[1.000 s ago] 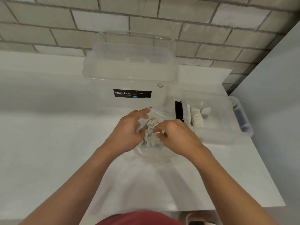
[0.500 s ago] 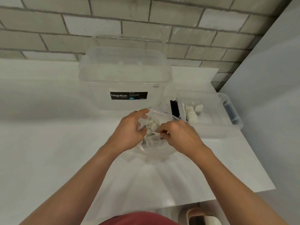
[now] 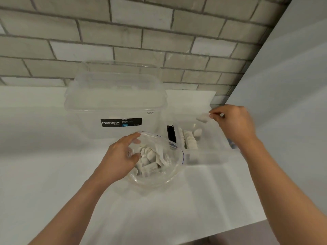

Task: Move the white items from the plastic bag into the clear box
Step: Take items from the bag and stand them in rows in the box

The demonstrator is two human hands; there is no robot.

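An open clear plastic bag (image 3: 169, 175) lies on the white table, holding several small white items (image 3: 147, 162). My left hand (image 3: 120, 158) grips the bag's left rim, thumb inside the opening. To the right stands a low clear box (image 3: 208, 157) with several white items (image 3: 190, 138) lined up along its left side. Above that box my right hand (image 3: 233, 122) pinches one white item (image 3: 203, 118) between thumb and fingertips.
A tall clear Megabox container (image 3: 115, 103) with its lid on stands behind the bag against the grey brick wall. A pale wall panel (image 3: 290, 85) rises close on the right. The table's front edge (image 3: 265, 221) runs at lower right.
My right hand has left the bag with one white item and risen to the right, over the clear box. My left hand still holds the bag's rim.
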